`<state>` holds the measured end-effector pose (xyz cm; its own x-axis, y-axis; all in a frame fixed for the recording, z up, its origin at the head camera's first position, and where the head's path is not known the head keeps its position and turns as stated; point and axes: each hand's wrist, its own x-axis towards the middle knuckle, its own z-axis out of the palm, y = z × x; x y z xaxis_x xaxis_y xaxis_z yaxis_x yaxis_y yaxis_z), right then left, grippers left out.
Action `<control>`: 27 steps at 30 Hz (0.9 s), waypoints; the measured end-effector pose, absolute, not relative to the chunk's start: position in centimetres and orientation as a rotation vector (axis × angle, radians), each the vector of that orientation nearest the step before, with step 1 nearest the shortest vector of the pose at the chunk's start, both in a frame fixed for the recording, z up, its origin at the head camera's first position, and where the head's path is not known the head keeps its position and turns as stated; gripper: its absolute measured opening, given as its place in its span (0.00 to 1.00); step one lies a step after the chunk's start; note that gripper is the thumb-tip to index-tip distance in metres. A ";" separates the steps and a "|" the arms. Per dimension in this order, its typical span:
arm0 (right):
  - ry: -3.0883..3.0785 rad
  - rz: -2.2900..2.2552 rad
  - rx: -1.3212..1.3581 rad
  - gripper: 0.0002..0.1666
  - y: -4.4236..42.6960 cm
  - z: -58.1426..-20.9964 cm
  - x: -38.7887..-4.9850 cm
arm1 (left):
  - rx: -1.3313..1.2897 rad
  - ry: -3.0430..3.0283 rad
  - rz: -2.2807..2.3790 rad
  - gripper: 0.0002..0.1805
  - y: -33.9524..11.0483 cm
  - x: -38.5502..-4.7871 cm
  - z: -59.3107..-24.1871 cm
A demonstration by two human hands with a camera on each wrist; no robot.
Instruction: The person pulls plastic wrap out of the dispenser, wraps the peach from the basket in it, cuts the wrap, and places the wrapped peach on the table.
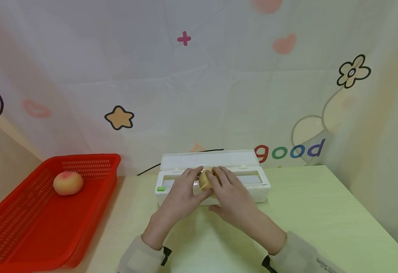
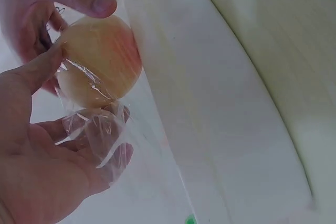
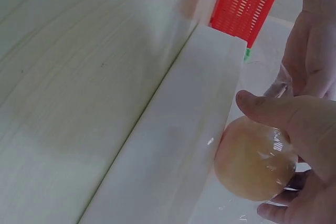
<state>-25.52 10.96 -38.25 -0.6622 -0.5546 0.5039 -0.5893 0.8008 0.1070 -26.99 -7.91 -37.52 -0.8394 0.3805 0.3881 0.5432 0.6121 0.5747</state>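
Desk [image 1: 304,212]: Shows pale wood grain, tinted yellow-green toward the right; runs back to the curtain; bears faint shadows below both arms.
Curtain [image 1: 192,102]: Hangs behind the desk and along its right side, pale and creased; carries an orange star [image 1: 119,118], a pink heart [image 1: 285,44], a beige flower [image 1: 352,72] and the word "good" [image 1: 291,151] in coloured letters.
Black line [image 1: 148,169]: Slants up low on the curtain, passing behind the lid; cannot tell whether cord or print.
Basket [image 1: 55,223]: Stands at the left, red, with slotted walls.
Second peach [image 1: 68,185]: Lies inside the basket, toward the far end, pink on top.
Box [image 1: 261,195]: Stands near the desk's rear edge, white, long side forward; bears a green tab [image 1: 160,188] at the left front.
Lid [image 1: 209,159]: Tips back toward the curtain.
Peach [image 1: 205,181]: Sits between both hands over the box's middle, yellow with a pink blush; cannot tell whether resting on the box.
Film [image 2: 105,132]: Clings to the peach, clear and crinkled; drapes over left-hand fingers.
Left hand [image 1: 182,197]: Holds the peach between thumb and forefinger, other fingers half bent, spread under film.
Right hand [image 1: 233,199]: Grips the peach, thumb and curled fingers parted about its width.
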 end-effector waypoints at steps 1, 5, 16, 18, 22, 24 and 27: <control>-2.454 0.075 0.850 0.60 10.9 -38.2 -25.6 | -0.754 -2.611 -1.058 0.38 -8.1 -27.0 -37.5; -2.456 0.074 0.847 0.57 10.8 -38.2 -25.9 | -0.752 -2.582 -1.120 0.31 -9.0 -27.2 -37.0; -2.529 0.057 0.799 0.57 10.2 -38.2 -26.4 | -0.337 -2.781 -1.003 0.30 -14.3 -28.1 -36.5; -2.537 0.036 0.800 0.58 10.1 -38.2 -26.6 | -0.300 -2.872 -0.994 0.33 -15.3 -28.2 -36.6; -2.540 0.017 0.789 0.58 9.9 -38.2 -27.0 | -0.317 -3.001 -0.989 0.36 -16.4 -28.5 -37.0; -2.533 0.011 0.777 0.57 9.9 -38.2 -27.2 | -0.347 -3.037 -0.981 0.38 -16.5 -28.6 -37.3; -2.511 -0.006 0.763 0.56 9.9 -38.2 -27.5 | -0.363 -3.046 -1.002 0.39 -16.1 -28.9 -37.6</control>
